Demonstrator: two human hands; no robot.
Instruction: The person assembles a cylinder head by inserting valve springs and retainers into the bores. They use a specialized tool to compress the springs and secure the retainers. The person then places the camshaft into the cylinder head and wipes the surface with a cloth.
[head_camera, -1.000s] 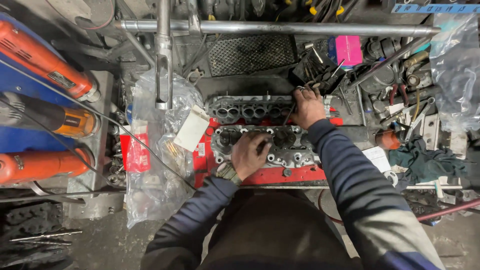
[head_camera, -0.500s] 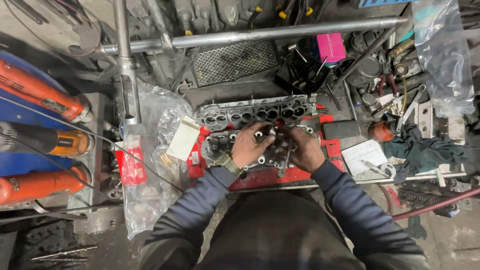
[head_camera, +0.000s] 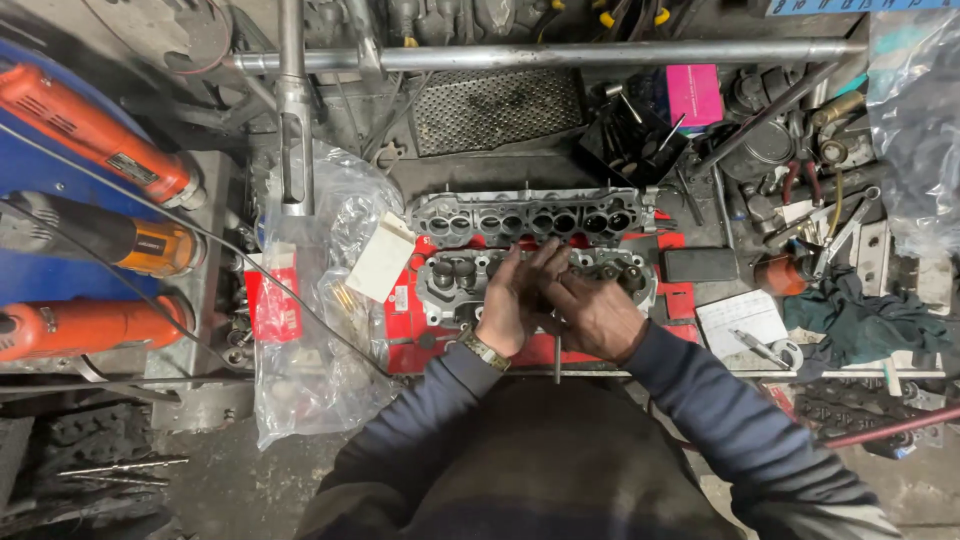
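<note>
Here the table (head_camera: 620, 170) is crowded from edge to edge with tools and parts, a steel tube (head_camera: 600, 54) running across its far side. At the left lie three orange power tools (head_camera: 95, 130), one behind the other, and beside them a crumpled clear plastic bag (head_camera: 320, 380) with small parts and a pale card inside. At the middle sits a red tray (head_camera: 690, 300) carrying two grey cylinder heads: the far head (head_camera: 530, 216) lies clear, with its row of round ports open to view, and the near head (head_camera: 450, 275) lies just in front of it, touching or almost touching it, partly covered by both hands. The left hand (head_camera: 510, 295), with a watch at the wrist, rests on the near head, fingers stretched out flat and together toward the far head. The right hand (head_camera: 595, 310) lies against it, fingers pointing left and crossing the left fingers; whether either one grips something cannot be told. To the right are a dark green rag (head_camera: 870, 325), a white notepad (head_camera: 740, 315) with a pen on it, a black block (head_camera: 700, 264) and, farther back, a pink box (head_camera: 693, 93).
</note>
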